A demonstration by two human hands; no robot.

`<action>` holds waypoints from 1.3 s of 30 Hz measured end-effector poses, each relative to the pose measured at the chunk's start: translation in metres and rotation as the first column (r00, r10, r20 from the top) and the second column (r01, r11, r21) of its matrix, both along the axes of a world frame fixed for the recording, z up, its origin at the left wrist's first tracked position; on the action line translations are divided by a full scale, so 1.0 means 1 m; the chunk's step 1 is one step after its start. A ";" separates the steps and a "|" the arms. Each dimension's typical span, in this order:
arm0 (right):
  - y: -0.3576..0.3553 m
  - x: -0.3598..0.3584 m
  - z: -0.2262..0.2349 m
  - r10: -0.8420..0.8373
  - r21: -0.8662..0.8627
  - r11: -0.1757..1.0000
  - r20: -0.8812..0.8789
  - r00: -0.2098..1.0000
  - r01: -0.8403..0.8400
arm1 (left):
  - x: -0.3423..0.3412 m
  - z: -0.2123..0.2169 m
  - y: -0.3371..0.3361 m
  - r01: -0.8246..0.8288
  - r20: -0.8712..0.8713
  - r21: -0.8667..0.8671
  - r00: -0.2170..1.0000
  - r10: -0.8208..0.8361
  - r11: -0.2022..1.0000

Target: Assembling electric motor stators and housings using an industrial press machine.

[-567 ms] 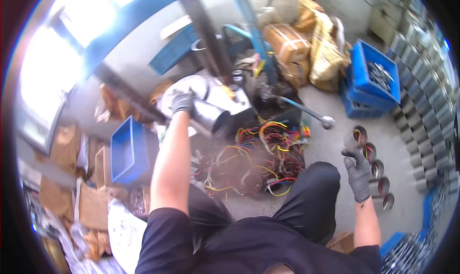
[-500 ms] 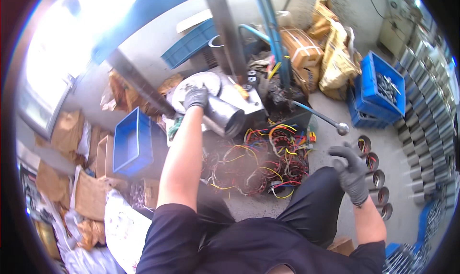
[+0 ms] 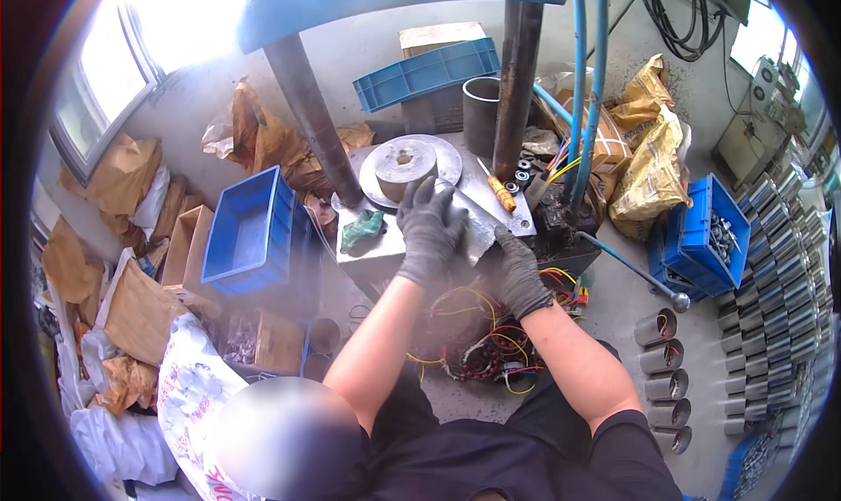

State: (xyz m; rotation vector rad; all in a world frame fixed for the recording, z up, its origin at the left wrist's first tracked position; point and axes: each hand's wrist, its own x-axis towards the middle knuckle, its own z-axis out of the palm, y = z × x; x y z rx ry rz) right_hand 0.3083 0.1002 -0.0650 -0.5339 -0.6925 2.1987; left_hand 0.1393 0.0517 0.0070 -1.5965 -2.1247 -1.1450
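A silvery metal cylinder lies on its side on the steel bed of a press. My left hand, in a dark grey glove, lies over its left side with the fingers curved onto it. At the cylinder's near right end, my right hand, gloved alike, grips the rim; some of its fingers are hidden. Just beyond the left hand sits a thick round metal block with a central hole, on a flat disc. A green cloth lies left of my left hand, and an orange-handled screwdriver lies beyond the cylinder.
Tangled wired coils lie below the bed. Two steel columns rise from it, and a ball-ended lever juts out right. Blue bins stand left and right. Short tubes and stacked cylinders line the right.
My right hand has come from beside my right knee up and left onto the cylinder's near end. My left hand stays at the cylinder. The whole view has shifted.
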 end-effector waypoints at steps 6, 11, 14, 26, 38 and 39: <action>-0.015 0.015 0.051 0.086 -0.099 0.989 -0.251 0.964 -0.114 | 0.023 0.018 -0.045 0.341 -0.337 -0.273 0.841 -0.422 0.899; -0.025 0.001 0.084 0.023 -0.161 0.986 -0.122 0.992 -0.043 | -0.012 -0.005 -0.044 0.437 0.096 0.074 0.892 -0.442 0.897; -0.005 0.009 0.044 -0.118 0.012 0.993 0.152 0.981 0.118 | -0.029 0.004 -0.019 0.216 0.088 0.085 0.971 -0.223 0.973; -0.023 0.041 0.085 0.056 0.230 0.957 0.451 0.891 -0.176 | -0.054 -0.016 0.013 0.366 0.745 0.154 0.566 -0.351 0.918; -0.020 0.022 0.077 -0.212 0.057 0.977 0.375 0.903 0.206 | -0.049 -0.021 0.025 0.338 0.683 0.172 0.636 -0.360 0.925; -0.013 0.017 0.070 -0.218 0.027 0.974 0.374 0.901 0.224 | -0.049 -0.021 0.025 0.329 0.666 0.172 0.655 -0.356 0.928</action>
